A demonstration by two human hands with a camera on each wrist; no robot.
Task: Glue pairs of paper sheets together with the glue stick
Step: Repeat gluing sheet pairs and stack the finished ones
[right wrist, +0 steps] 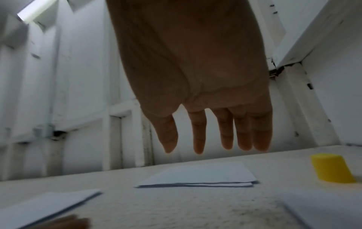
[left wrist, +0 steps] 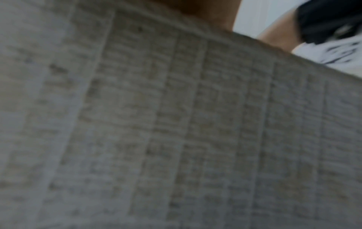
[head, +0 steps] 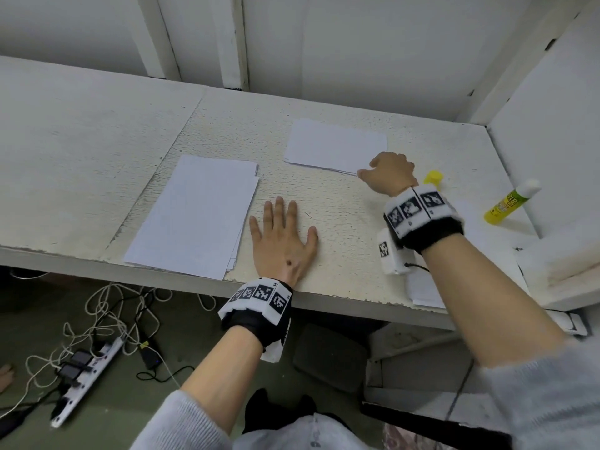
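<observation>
A small pile of white sheets (head: 334, 146) lies at the far middle of the table; the right wrist view shows this pile (right wrist: 195, 176) with its edges slightly offset. My right hand (head: 368, 170) hovers at its near right corner, and its fingers (right wrist: 197, 139) hang straight above the table, holding nothing. A taller stack of white paper (head: 194, 216) lies at the left. My left hand (head: 282, 222) lies flat on the bare table beside that stack. The yellow glue stick (head: 513, 199) lies uncapped at the far right. Its yellow cap (head: 433, 178) stands behind my right wrist.
More white paper (head: 422, 287) lies under my right forearm at the table's front edge. White walls close the table (head: 97, 131) at the back and right. Cables and a power strip (head: 87, 368) lie on the floor below. The left wrist view shows only blurred table surface (left wrist: 176, 124).
</observation>
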